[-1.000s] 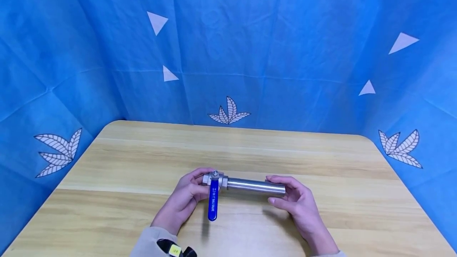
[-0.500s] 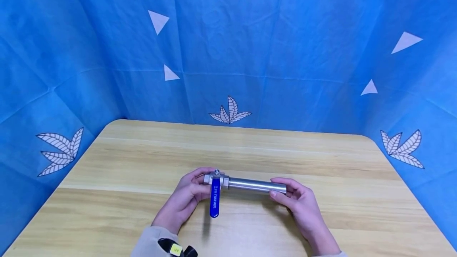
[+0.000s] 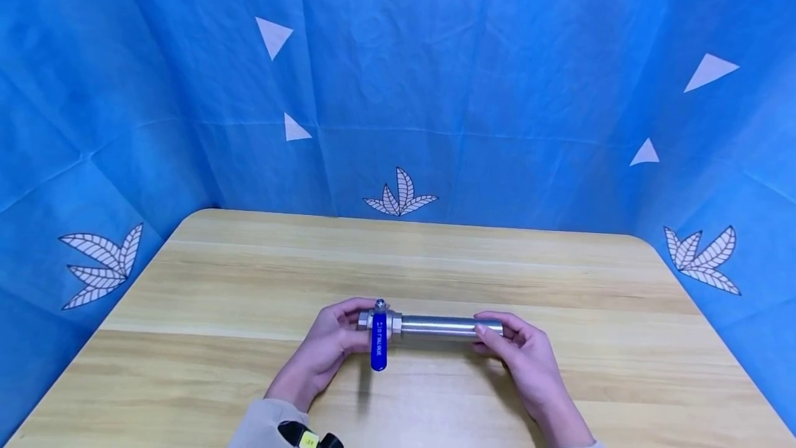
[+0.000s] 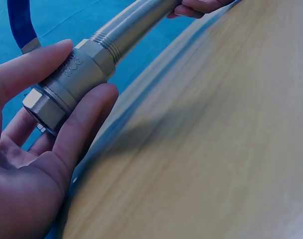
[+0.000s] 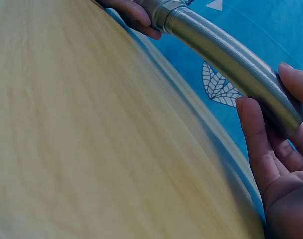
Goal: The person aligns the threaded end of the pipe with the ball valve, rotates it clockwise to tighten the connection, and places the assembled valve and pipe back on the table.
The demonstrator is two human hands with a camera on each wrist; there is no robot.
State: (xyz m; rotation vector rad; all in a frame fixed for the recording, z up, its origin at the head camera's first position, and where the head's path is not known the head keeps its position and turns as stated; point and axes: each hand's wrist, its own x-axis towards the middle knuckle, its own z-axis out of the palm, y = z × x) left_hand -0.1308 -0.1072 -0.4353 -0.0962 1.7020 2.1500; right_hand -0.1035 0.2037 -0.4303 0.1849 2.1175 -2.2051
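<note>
Ball valve (image 3: 390, 322) and steel pipe (image 3: 444, 325), joined in line, are held above the desk (image 3: 398, 261) in the head view, well short of its far edge; a blue lever (image 3: 378, 348) points toward the person. In the left wrist view, the left hand (image 4: 52, 174) pinches the valve body between thumb and fingers. In the right wrist view, the right hand (image 5: 283, 191) grips the pipe's free end, fingers parted just to its width.

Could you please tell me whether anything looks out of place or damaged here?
Nothing looks damaged or spilled. The pipe lines up with the valve; a few threads show where they meet, so it may not be fully screwed in, though that could be normal.
</note>
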